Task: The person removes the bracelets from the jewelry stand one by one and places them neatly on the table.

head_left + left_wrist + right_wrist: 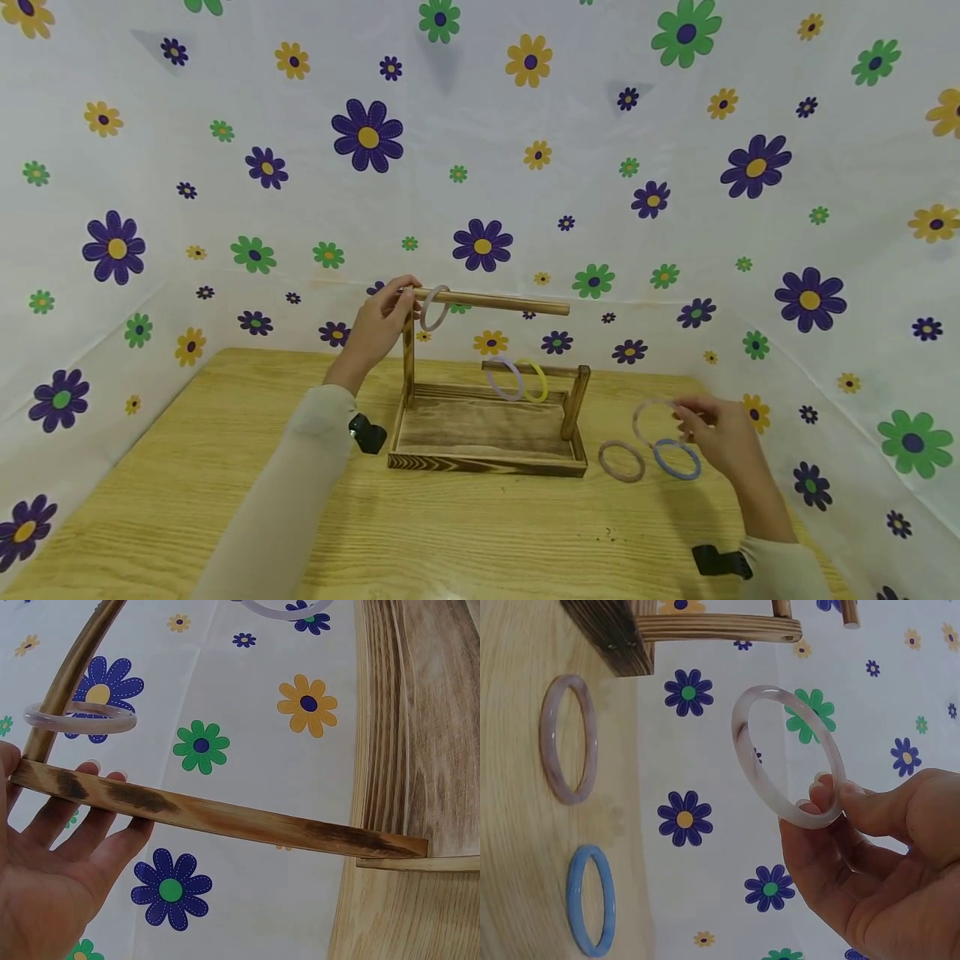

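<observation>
A wooden bangle stand (487, 465) has a tall post on the left and a shorter one on the right, each bearing a horizontal bar. My left hand (378, 329) grips the top of the tall post (225, 817), fingers behind it. Close to those fingers, a pale translucent bangle (435, 308) hangs on the upper bar. On the lower bar hang a lavender bangle (505, 379) and a yellow bangle (542, 382). To the right of the stand, my right hand (720, 433) pinches a whitish translucent bangle (748, 754) between thumb and fingers, raised off the table.
A brownish-pink bangle (621, 479) and a blue bangle (677, 476) lie on the wooden table (450, 542), right of the stand and below the right hand. A flower-printed white cloth (480, 100) encloses the table's back and sides.
</observation>
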`<state>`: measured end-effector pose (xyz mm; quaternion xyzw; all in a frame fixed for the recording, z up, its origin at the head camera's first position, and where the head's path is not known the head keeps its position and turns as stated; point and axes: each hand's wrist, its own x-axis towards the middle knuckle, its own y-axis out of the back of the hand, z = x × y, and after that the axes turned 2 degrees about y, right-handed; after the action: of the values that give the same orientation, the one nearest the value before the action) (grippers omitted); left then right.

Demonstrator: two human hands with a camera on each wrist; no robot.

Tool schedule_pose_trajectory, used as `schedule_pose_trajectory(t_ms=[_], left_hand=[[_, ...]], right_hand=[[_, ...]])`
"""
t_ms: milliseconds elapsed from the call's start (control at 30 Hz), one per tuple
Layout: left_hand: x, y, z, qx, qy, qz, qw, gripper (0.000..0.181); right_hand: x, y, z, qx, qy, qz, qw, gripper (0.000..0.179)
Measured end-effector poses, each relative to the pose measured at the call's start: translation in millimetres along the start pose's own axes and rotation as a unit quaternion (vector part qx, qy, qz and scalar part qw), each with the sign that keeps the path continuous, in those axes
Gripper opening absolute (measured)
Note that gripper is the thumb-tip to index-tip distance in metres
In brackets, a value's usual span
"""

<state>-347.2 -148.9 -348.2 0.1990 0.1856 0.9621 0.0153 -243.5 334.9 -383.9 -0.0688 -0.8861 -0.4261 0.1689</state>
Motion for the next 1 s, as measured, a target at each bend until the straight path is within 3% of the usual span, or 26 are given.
schedule_pose_trajectory(t_ms=[167,533,1000], left_hand=[[0.2,0.3,0.5,-0.002,-0.001,-0.001,1.0000,0.040],[0.8,0.8,-2.2,-0.003,-0.001,0.001,1.0000,0.042],[1.8,0.4,-2.7,0.002,-0.001,0.002,1.0000,0.039]], right_hand=[[-2.9,1.9,7.0,-0.015,0.012,-0.010,0.9998,0.022],[-4.2,2.4,21.5,-0.019,0.027,-0.074,0.9967,0.019],[-1.7,7.7,39.5,-0.010,-0.007,-0.188,0.9821,0.021]])
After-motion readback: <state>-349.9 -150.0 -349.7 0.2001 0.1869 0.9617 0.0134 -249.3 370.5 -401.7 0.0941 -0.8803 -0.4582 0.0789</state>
